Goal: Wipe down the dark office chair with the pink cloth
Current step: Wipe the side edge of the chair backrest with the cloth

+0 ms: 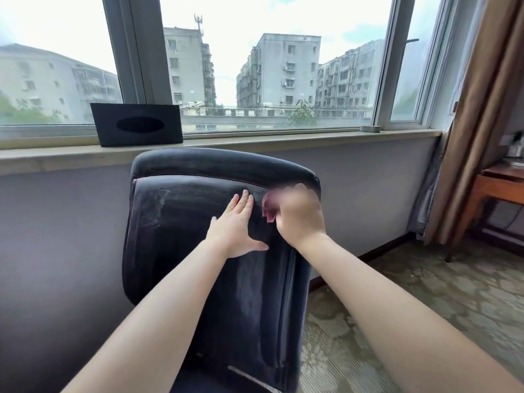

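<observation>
The dark office chair (pixel 181 228) stands with its back toward me, in front of the window wall. Pale smears show on the upper left of its backrest. My left hand (pixel 236 226) lies flat on the backrest with fingers spread, holding nothing. My right hand (pixel 300 215) is blurred and closed around the pink cloth (pixel 268 208), pressing it against the upper right of the backrest, just below the headrest seam. Only a small fold of the cloth shows beside the fingers.
A black tissue box (pixel 137 124) stands on the windowsill (pixel 283 139) above the chair. A small round dish (pixel 370 128) sits further right on the sill. Brown curtains (pixel 482 114) and a wooden table (pixel 499 188) are at the right. Patterned carpet (pixel 397 293) covers the floor.
</observation>
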Demonstrator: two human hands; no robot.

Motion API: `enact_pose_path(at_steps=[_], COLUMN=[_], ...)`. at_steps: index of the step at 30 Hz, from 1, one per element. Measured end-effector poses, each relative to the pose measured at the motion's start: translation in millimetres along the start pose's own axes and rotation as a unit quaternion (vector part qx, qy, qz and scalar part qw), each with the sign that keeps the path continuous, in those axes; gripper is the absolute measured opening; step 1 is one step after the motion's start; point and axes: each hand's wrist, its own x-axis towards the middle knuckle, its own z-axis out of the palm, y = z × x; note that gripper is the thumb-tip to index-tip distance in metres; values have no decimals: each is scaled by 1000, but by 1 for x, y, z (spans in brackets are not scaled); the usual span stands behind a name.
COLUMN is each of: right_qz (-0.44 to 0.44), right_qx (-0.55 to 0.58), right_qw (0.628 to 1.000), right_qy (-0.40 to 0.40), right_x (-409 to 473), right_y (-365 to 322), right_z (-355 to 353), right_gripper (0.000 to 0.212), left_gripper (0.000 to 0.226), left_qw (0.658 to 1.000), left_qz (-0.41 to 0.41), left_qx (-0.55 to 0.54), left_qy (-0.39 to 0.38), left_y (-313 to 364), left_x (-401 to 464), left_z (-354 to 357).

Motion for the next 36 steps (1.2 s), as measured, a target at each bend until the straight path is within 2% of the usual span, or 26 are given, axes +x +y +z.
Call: enact_pose_path(at_steps=[8, 11, 15, 21, 26, 36], right_qz=[-72, -78, -81, -63, -81, -135], right_qx=[7, 14, 9, 13, 0, -24], right_qw=[997, 997, 996, 998, 997, 989], right_qy=[-13, 11, 42, 15, -20, -51], right_x=[14, 0, -31, -14, 12, 38], right_y=[-5, 10, 40, 24, 14, -8], right_z=[14, 4, -10, -8, 9, 28], right_gripper=[34, 33, 45, 32, 22, 18], left_gripper=[123, 123, 123, 123, 122, 121], left_qw=[1000, 1000, 1000, 1000, 999, 998], left_qz=[0, 4, 13, 20, 16, -2], left_qx=[-17, -1, 3, -2, -4, -16], left_qy=[12, 9, 7, 24, 37, 60], left_y=[-10, -7, -3, -7, -17, -25], left_x=[6, 3, 0, -2, 5, 9], left_z=[8, 6, 7, 7, 13, 18])
